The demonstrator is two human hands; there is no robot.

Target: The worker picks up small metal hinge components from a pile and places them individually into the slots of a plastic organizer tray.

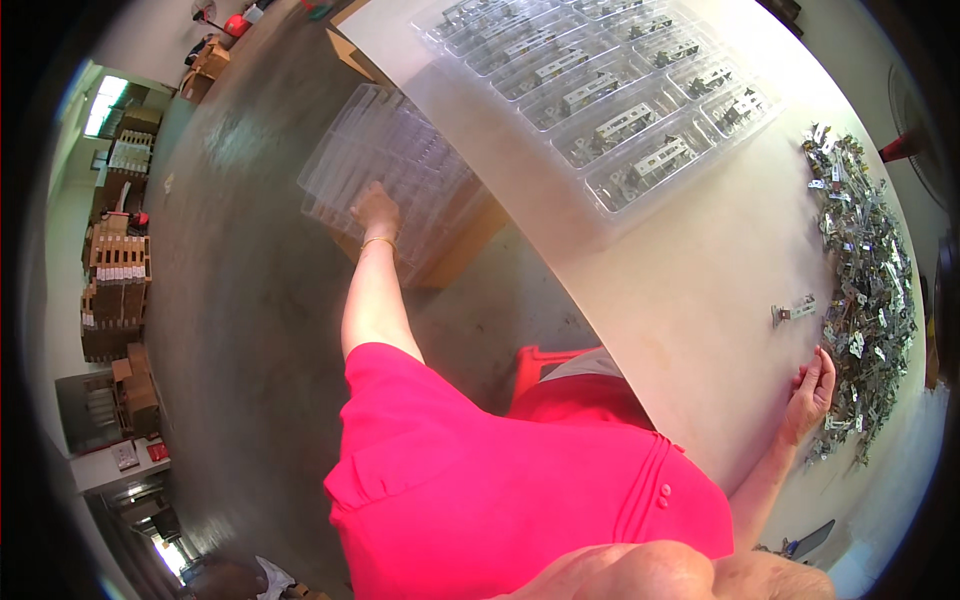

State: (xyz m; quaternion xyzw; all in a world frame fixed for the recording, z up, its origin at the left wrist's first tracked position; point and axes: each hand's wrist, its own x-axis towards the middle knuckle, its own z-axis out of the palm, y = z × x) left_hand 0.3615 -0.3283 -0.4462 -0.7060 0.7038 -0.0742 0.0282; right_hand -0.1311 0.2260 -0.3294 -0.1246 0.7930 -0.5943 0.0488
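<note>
My left hand (377, 210) is closed on a clear plastic tray (345, 165), the top of a stack of similar compartmented trays beside the table. On the right, my right hand (812, 395) rests near the table's edge, its fingers loosely bent and apart, with nothing visible in them. It lies right by a heap of small metal hinge-like parts (865, 300). One single metal part (795, 311) lies apart from the heap, just beyond the right fingertips. At the far side of the table, another clear tray (617, 208) holds metal parts in its compartments.
The white table (680, 300) has a long edge running diagonally past my body. A cardboard box (465, 235) stands under the stacked trays. A red stool (535, 365) shows by the table. Shelves and cartons (120, 290) line the far left, and a fan (915, 140) stands right.
</note>
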